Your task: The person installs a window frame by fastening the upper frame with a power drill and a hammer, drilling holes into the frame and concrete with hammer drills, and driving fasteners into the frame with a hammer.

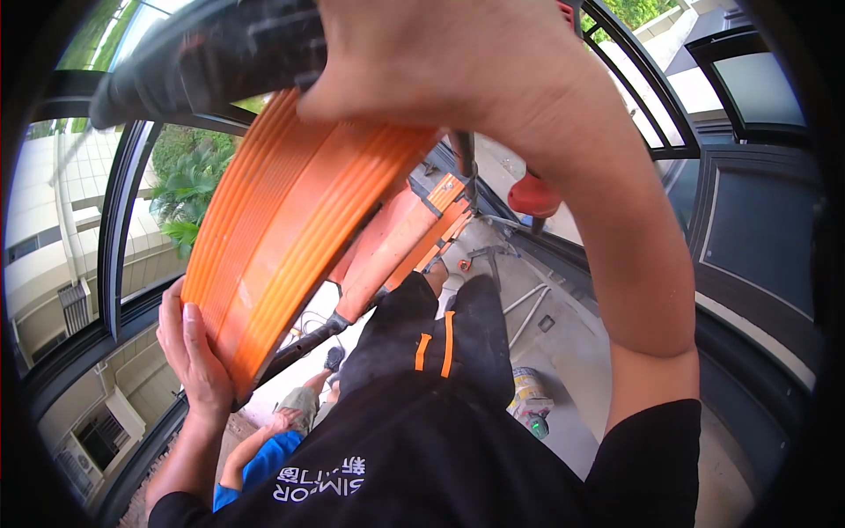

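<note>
Close in front of me rises a ribbed orange ladder piece [282,238], wide and tilted, with a dark lower edge. My left hand [195,356] is closed round its lower left edge, fingers on the outer side. Over its top end my right hand [414,62] reaches across from the right, the thumb bent down toward the orange ribs. Its other fingers are out of sight past the upper edge, so their hold cannot be made out. Beside that thumb a blurred black object [211,66] points left; its kind is unclear. A rounded red part [532,195] shows behind my right forearm.
Orange ladder rungs and rails [378,255] run down by my legs. Below stands a person in a blue sleeve [264,458]. A labelled bucket [528,392] is on the floor. Dark window frames [123,220] curve around both sides, with a building and plants [180,198] outside.
</note>
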Motion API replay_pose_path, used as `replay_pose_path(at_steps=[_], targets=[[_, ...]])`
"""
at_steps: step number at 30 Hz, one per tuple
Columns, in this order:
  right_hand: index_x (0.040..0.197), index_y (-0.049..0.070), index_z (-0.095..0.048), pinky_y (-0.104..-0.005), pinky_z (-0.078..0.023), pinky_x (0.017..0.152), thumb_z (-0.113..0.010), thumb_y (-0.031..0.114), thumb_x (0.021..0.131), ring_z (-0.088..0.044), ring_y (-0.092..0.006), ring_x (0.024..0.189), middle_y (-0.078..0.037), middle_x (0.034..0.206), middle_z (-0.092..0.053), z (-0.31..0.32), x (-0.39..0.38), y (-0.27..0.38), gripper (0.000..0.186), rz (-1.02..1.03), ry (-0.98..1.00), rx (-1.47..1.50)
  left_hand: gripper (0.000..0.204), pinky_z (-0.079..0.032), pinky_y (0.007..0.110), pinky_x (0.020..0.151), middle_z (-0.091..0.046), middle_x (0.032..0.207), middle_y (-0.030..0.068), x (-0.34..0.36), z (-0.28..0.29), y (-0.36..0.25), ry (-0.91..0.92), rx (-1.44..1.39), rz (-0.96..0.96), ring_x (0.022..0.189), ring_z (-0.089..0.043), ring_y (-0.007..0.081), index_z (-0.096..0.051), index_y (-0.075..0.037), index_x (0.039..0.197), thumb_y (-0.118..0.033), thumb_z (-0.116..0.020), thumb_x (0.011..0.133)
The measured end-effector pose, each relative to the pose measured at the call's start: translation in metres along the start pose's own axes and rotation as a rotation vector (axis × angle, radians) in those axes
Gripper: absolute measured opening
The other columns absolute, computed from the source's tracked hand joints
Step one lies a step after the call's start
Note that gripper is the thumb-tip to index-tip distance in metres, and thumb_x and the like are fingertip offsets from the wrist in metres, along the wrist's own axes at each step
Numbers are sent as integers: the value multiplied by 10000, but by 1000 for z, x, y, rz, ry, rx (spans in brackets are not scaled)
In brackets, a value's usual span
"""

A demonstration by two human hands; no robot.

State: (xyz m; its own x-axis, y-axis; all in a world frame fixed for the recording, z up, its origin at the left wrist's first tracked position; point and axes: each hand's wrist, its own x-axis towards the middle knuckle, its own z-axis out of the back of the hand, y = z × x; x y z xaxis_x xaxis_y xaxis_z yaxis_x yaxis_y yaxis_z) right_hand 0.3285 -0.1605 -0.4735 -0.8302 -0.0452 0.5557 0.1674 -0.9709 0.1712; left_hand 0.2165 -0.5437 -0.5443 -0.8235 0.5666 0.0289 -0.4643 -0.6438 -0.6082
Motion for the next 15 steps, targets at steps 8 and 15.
replay_pose_path(at_steps=[8, 15], targets=[[1107, -42, -695, -387, -600, 842, -774, 156, 785, -719, -278, 993, -229, 1120, -706, 54, -70, 23, 386, -477, -192, 358, 477, -405, 333, 1049, -641, 1195, 153, -3, -6, 2, 38, -370, 86, 1148, -572, 195, -573, 54, 1300, -353, -455, 1081], [1160, -34, -696, -305, -566, 856, -791, 243, 747, -724, -181, 852, -105, 1019, -749, 55, -228, 95, 507, -992, -309, 481, 467, -513, 251, 603, -636, 896, 68, -1, -15, -2, 124, -356, 138, 692, -630, 135, -620, -42, 1153, -486, -498, 1072]])
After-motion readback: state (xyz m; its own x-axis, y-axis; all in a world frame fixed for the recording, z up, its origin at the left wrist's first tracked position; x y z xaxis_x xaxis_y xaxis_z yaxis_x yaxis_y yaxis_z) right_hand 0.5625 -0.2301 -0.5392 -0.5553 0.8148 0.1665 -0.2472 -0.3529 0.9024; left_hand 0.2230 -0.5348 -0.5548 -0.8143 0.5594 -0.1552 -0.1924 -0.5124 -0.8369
